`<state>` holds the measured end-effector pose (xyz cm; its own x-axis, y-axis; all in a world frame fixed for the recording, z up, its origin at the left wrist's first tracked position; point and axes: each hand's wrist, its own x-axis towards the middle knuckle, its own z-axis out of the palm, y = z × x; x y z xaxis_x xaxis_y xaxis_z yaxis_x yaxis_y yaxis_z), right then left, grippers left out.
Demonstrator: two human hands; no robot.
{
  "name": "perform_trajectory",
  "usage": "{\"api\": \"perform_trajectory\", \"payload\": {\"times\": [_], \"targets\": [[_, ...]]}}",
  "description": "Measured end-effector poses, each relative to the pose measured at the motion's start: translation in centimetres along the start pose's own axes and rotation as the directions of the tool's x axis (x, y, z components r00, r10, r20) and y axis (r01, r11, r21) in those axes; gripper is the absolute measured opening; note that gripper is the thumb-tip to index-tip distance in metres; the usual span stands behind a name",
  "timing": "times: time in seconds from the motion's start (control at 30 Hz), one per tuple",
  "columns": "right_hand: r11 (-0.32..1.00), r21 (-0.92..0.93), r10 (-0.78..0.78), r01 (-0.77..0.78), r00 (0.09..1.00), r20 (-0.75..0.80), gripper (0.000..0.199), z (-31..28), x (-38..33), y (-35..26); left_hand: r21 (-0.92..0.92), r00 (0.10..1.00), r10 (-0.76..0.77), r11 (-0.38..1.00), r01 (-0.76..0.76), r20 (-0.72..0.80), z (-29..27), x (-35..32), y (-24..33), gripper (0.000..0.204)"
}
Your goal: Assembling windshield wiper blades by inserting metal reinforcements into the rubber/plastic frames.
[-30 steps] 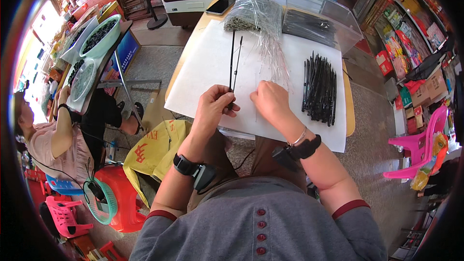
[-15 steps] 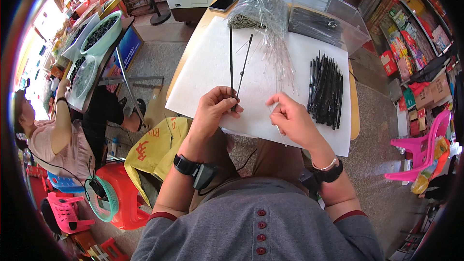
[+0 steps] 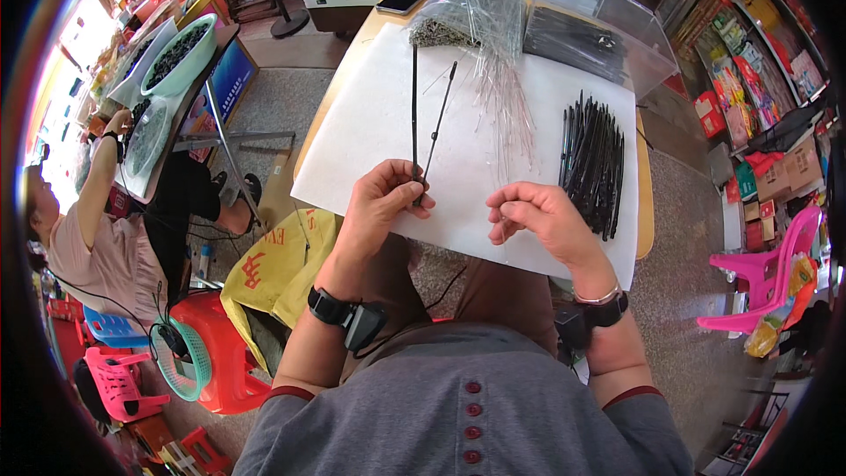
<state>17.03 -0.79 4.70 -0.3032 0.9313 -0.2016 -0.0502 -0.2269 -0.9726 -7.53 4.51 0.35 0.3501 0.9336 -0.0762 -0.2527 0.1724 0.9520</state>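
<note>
Pinching two thin black sticks (image 3: 423,115) at their near ends, left hand (image 3: 381,203) grip closed, tips angled over the white sheet (image 3: 370,123) on the desk. Right hand (image 3: 538,216) loosely curled, empty. Judgement: sticks light, slender, flexible; hold low.

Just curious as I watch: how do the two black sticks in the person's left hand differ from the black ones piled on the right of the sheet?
The two held sticks are pinched in the left hand, fanned apart. The pile lies loose on the white sheet, untouched, with many more pieces. Both are thin, black and similar in length.
</note>
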Motion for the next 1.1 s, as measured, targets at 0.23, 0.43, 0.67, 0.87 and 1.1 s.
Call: {"api": "perform_trajectory", "payload": {"times": [0.23, 0.43, 0.67, 0.87, 1.1], "targets": [[0.942, -0.293, -0.209, 0.164, 0.970, -0.129, 0.020, 0.8, 3.9, 0.3, -0.005, 1.000, -0.002, 1.000, 0.002, -0.017, 0.1, -0.2, 0.0, 0.013], [0.901, -0.430, -0.165, 0.046, 0.956, -0.243, 0.019, 1.5, 4.1, -1.2, -0.010, 1.000, 0.006, 1.000, -0.007, -0.010, 0.1, -0.3, 0.2, 0.013], [0.954, -0.259, -0.207, 0.152, 0.957, -0.202, 0.023, 0.4, 3.9, -0.4, -0.024, 1.000, 0.001, 1.000, -0.001, -0.018, 0.0, -0.2, 0.2, 0.013], [0.927, -0.230, -0.356, 0.296, 0.888, -0.291, 0.018, 1.2, -2.0, -4.7, -0.022, 0.999, 0.012, 1.000, -0.011, 0.033, -0.2, -0.3, 0.2, 0.015], [0.960, -0.169, -0.277, 0.225, 0.862, -0.424, 0.015, 0.9, -2.9, -2.8, -0.037, 0.997, 0.005, 0.999, -0.002, 0.073, -0.6, -0.2, 0.2, 0.019]]}}
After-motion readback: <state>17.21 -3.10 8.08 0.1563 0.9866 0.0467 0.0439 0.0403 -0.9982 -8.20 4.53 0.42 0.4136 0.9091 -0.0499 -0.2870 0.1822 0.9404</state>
